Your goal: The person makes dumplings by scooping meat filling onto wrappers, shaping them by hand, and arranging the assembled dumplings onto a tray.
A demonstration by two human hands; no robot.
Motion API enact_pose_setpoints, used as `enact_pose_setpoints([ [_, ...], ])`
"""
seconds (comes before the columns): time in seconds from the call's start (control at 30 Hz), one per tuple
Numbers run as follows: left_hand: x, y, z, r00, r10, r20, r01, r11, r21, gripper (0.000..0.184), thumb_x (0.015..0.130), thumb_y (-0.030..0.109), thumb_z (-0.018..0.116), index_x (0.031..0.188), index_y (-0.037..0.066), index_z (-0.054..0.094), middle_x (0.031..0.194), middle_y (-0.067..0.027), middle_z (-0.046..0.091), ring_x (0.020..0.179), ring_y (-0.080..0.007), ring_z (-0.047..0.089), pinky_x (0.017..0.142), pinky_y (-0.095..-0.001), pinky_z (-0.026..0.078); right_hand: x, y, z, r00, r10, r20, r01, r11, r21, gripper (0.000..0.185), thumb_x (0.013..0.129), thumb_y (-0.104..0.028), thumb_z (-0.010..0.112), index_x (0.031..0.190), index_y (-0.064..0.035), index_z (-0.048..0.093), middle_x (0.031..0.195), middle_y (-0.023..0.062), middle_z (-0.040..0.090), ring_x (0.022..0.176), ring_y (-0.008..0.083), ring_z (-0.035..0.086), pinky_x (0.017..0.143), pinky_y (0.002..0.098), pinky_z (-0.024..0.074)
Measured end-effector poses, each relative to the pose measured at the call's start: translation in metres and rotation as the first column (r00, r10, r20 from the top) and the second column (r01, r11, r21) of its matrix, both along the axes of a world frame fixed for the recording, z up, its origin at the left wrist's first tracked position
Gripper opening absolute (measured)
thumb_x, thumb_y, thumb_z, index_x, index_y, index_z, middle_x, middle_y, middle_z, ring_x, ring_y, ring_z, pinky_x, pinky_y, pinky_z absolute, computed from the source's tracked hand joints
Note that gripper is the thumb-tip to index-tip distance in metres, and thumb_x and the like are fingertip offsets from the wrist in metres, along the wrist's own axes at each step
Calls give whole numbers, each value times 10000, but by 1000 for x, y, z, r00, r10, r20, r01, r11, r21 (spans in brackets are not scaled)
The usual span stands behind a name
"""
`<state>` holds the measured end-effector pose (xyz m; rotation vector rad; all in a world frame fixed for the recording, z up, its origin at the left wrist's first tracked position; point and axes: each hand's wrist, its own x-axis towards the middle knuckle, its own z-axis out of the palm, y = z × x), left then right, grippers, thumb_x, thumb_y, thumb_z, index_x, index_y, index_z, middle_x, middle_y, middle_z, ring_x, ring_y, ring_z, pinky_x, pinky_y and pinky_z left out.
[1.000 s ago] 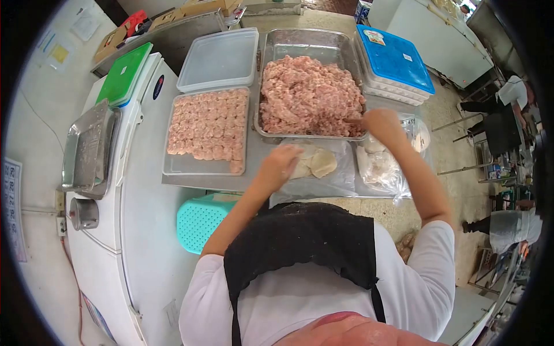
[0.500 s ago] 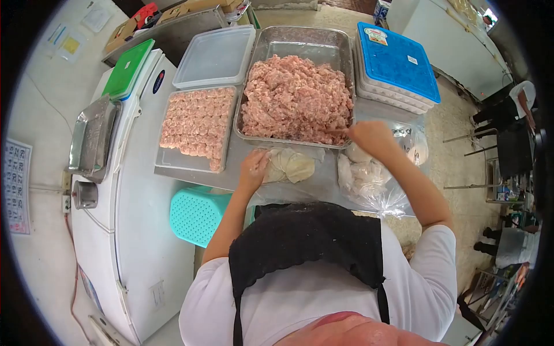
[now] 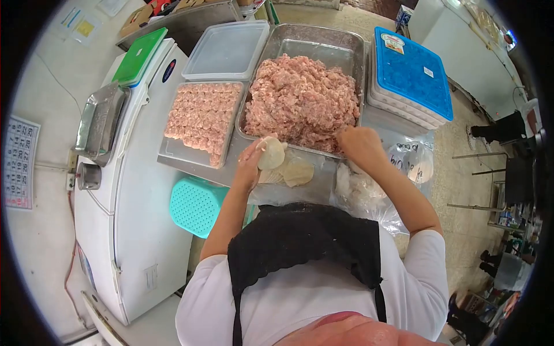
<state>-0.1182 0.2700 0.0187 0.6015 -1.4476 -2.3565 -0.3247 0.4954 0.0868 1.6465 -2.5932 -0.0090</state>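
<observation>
My left hand (image 3: 248, 164) is closed on a round, pale dumpling wrapper (image 3: 271, 154), held up over the table. Just below it lies a fanned pile of the same wrappers (image 3: 298, 172) on a plastic sheet. A deep metal pan (image 3: 316, 36) stands beyond, heaped with ground meat (image 3: 300, 101). At the pan's near right corner, my right hand (image 3: 360, 144) is closed against the meat; its fingertips are hidden, so what it grips does not show. To the left, a clear tray (image 3: 182, 151) carries rows of meat-filled dumplings (image 3: 202, 115).
Blue-lidded stacked containers (image 3: 412, 69) stand right of the pan. Plastic bags (image 3: 360, 190) with pale contents lie by my right forearm. A frosted lidded box (image 3: 225, 51) sits behind the tray. A white freezer (image 3: 144, 190) and turquoise stool (image 3: 196, 205) flank the table's left.
My left hand has lifted a wrapper from the pile. My right hand stays at the pan's near right corner, where a thin brownish tool showed earlier. The view has shifted slightly.
</observation>
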Motion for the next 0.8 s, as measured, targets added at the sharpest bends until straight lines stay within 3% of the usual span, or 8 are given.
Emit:
enact_pose_setpoints([
  [0.1, -7, 6, 30, 993, 0, -116, 19, 987, 159, 420, 953, 211, 514, 1292, -34, 482, 1214, -210, 599, 1102, -295, 606, 953, -401, 490, 16, -8, -20, 998, 55, 30, -57, 998, 42, 148, 803, -120, 553, 734, -103, 683, 743, 121, 671, 713, 287, 684, 591, 397, 542],
  [0.2, -6, -7, 30, 995, -85, 56, 97, 962, -256, 429, 963, 237, 482, 1294, -36, 469, 1261, -241, 564, 1117, -336, 593, 978, -439, 470, 19, -7, -17, 980, -17, 196, 12, 1000, 27, 153, 822, -150, 552, 784, -87, 685, 758, 127, 669, 716, 285, 678, 604, 412, 537],
  [0.3, -5, -20, 38, 968, -162, -191, 207, 948, 241, 406, 947, 194, 504, 1280, -37, 475, 1234, -237, 582, 1093, -333, 607, 960, -428, 483, 9, 6, -9, 979, 12, 203, 33, 976, -214, 303, 930, -302, 514, 779, -87, 664, 726, 93, 652, 653, 284, 647, 550, 395, 506],
  [0.4, -12, -9, 103, 945, -222, -239, 306, 856, 417, 323, 910, 152, 591, 1186, -15, 597, 1086, -89, 655, 977, -165, 631, 857, -306, 514, 1, 5, 23, 998, 13, 68, 6, 966, -257, 302, 922, -332, 528, 794, -100, 672, 761, 86, 668, 670, 294, 649, 560, 412, 505],
  [0.5, -14, -37, 51, 969, -199, 149, 239, 913, -332, 247, 870, 111, 639, 1093, 7, 666, 1026, -49, 669, 906, -114, 620, 811, -275, 508, 15, -13, 16, 998, -20, 62, 20, 1000, 3, 248, 872, -253, 529, 809, -45, 650, 766, 158, 658, 708, 318, 662, 569, 430, 519],
  [0.6, -19, -42, 47, 982, -134, 135, 169, 941, -292, 214, 860, 109, 650, 1047, 15, 691, 1026, -40, 666, 887, -97, 606, 801, -269, 500, 36, -26, -4, 983, -72, 171, 51, 991, 122, 265, 884, -245, 529, 746, -48, 639, 750, 158, 661, 715, 312, 667, 562, 443, 521],
  [0.7, -19, -52, 37, 982, -118, 149, 154, 953, -260, 286, 882, 123, 613, 1136, -6, 639, 1089, -83, 656, 948, -146, 628, 845, -298, 512, 36, -20, 0, 908, -171, 383, 187, 982, -5, 244, 893, -237, 549, 891, -38, 690, 791, 204, 661, 752, 351, 657, 647, 451, 514],
  [0.8, -29, -56, 38, 992, -105, -66, 122, 918, 378, 363, 909, 138, 556, 1229, -34, 555, 1174, -142, 623, 1039, -219, 628, 902, -344, 516, 37, -16, 13, 684, -246, 687, 346, 938, -8, 249, 885, -228, 563, 1004, -49, 688, 824, 214, 660, 774, 379, 642, 686, 452, 499],
])
